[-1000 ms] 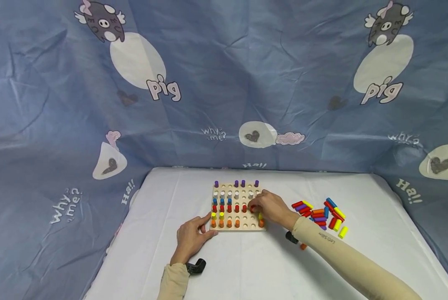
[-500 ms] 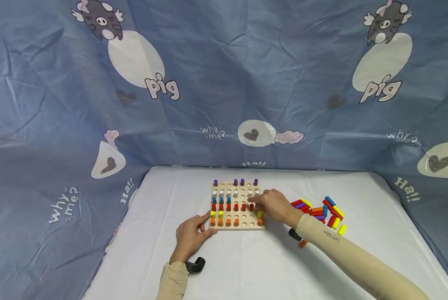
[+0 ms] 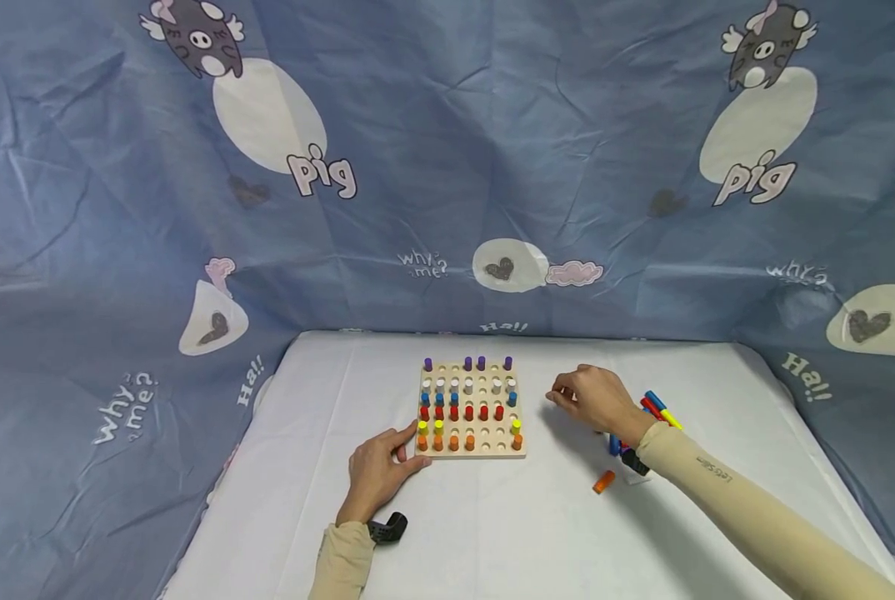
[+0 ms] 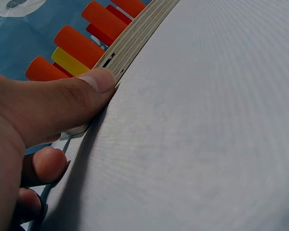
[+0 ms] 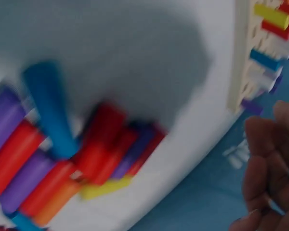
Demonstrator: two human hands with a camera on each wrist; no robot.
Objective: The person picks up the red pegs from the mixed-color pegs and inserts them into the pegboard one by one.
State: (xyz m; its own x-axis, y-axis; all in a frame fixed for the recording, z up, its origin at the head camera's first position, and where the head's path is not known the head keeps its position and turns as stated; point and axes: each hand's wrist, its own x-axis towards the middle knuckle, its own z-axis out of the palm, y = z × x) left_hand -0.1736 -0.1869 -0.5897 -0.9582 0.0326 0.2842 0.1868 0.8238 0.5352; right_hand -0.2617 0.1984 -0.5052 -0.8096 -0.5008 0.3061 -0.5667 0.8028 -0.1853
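Blue cloth (image 3: 387, 208), far side, printed "pig" twice, "Ha!!" three times, "why me?" at left and centre. Sleeve (image 3: 762, 492), right arm, lettered "Let's Slim" as near as I can read. Pegboard (image 3: 492, 438), one, mid-table (image 3: 327, 400), bearing upright: four purple pegs (image 3: 481, 363), six white pegs (image 3: 468, 387), four blue pegs (image 3: 440, 400), six red pegs (image 3: 468, 412), three yellow pegs (image 3: 438, 428), five orange pegs (image 3: 454, 443). Left hand (image 3: 376, 467): pinching the pegboard's near left corner. Right hand (image 3: 593, 400): raised right of the pegboard, fingers loosely bent, holding nothing visible. Loose pegs (image 5: 48, 188), right, partly hidden, uncountable; one orange peg (image 3: 603, 482) apart, nearer.
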